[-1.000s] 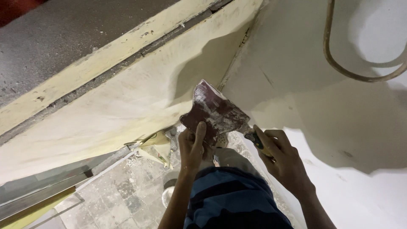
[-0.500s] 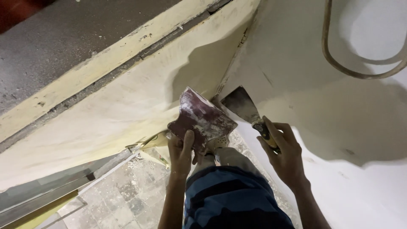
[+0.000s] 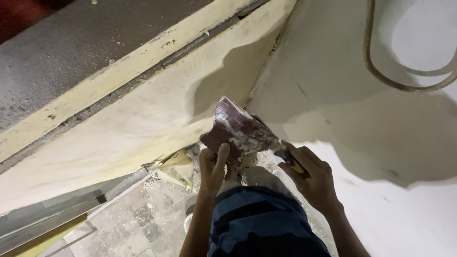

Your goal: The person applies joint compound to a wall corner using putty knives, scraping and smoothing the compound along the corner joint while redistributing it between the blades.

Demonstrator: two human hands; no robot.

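My left hand (image 3: pixel 213 166) grips the flat, putty-smeared maroon mixing board (image 3: pixel 238 133) from below, thumb on top, while my right hand (image 3: pixel 309 173) closes round the yellow-handled putty knife (image 3: pixel 291 162) beside the white plastered wall (image 3: pixel 381 119)

Down below, the floor (image 3: pixel 143 223) is laid with mottled grey stone tiles in pale grout, and it is dusted all over with white specks and crumbs of plaster, thickest near the foot of the cream wall. A long yellow strip (image 3: pixel 43 238) lies flat along the floor's left edge beside a grey metal rail (image 3: pixel 57 209) that runs the same way, and a round pale container (image 3: pixel 189 220), only partly in sight, stands on the tiles next to the person's blue trouser leg (image 3: pixel 262 223), which rises from the same patch of floor.
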